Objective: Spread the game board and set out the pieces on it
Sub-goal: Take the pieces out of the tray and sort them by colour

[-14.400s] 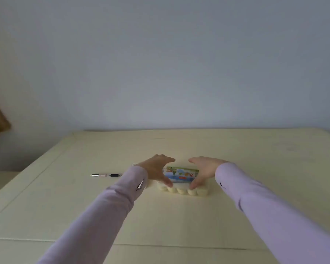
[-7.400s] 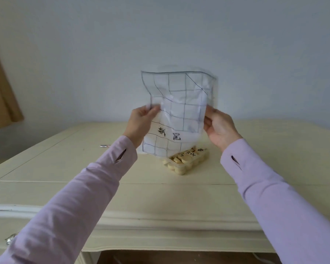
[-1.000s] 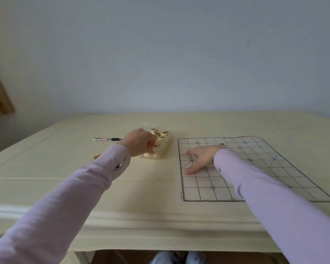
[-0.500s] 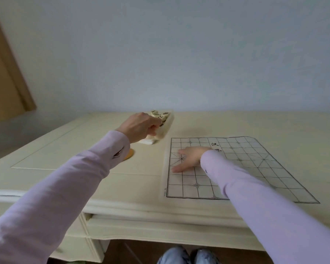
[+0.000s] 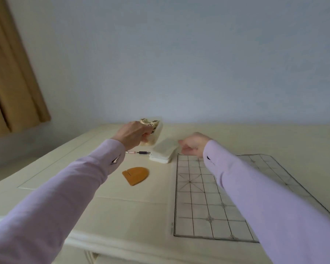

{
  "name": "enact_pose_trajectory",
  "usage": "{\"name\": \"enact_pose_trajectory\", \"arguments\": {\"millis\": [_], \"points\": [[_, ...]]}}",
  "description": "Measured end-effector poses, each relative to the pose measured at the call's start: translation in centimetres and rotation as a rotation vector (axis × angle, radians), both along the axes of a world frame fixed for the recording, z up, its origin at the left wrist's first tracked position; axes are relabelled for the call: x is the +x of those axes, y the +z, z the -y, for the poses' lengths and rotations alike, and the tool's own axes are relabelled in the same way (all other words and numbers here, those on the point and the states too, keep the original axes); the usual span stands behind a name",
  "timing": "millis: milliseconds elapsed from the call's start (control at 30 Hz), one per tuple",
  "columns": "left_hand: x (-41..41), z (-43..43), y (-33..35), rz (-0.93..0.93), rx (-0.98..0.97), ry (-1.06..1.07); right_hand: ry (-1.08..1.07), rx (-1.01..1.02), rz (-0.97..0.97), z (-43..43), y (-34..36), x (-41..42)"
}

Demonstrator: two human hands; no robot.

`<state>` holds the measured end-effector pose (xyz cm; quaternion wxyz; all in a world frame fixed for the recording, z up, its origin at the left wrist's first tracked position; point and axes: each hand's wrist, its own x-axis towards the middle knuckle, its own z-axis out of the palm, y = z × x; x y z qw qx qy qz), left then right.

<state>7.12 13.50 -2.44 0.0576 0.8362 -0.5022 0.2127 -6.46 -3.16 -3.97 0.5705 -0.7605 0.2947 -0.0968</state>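
A thin gridded game board [image 5: 194,199] lies spread flat on the cream table [image 5: 133,208], right of centre. My left hand [image 5: 131,134] holds a clear tray of round cream game pieces [image 5: 154,130] tilted up above the table. Below the tray a white lid [image 5: 163,150] lies beside the board's far left corner. My right hand [image 5: 193,143] touches the lid's right edge with curled fingers; whether it grips the lid is unclear.
An orange, half-round flat piece [image 5: 135,175] lies on the table left of the board. A pen [image 5: 138,152] lies behind it, partly hidden by my left sleeve. A tan curtain [image 5: 11,73] hangs at the far left. The table's front edge runs close below.
My left hand has lifted the tray of pieces up off the lid. My right hand has left the board and moved to the lid. The view has swung left.
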Motion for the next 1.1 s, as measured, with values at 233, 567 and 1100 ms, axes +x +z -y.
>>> {"name": "enact_pose_trajectory", "arguments": {"millis": [233,567,1100], "points": [[5.6,2.9,-1.4,0.019,0.044,0.113,0.37,-0.538,-0.318,0.7,-1.2,5.0],[7.9,4.2,-3.6,-0.08,0.021,0.231,0.35,-0.573,-0.294,1.0,-1.9,7.1],[3.4,5.5,-4.5,-0.302,0.225,0.013,-0.183,-0.047,0.013,2.2,-4.1,8.4]]}}
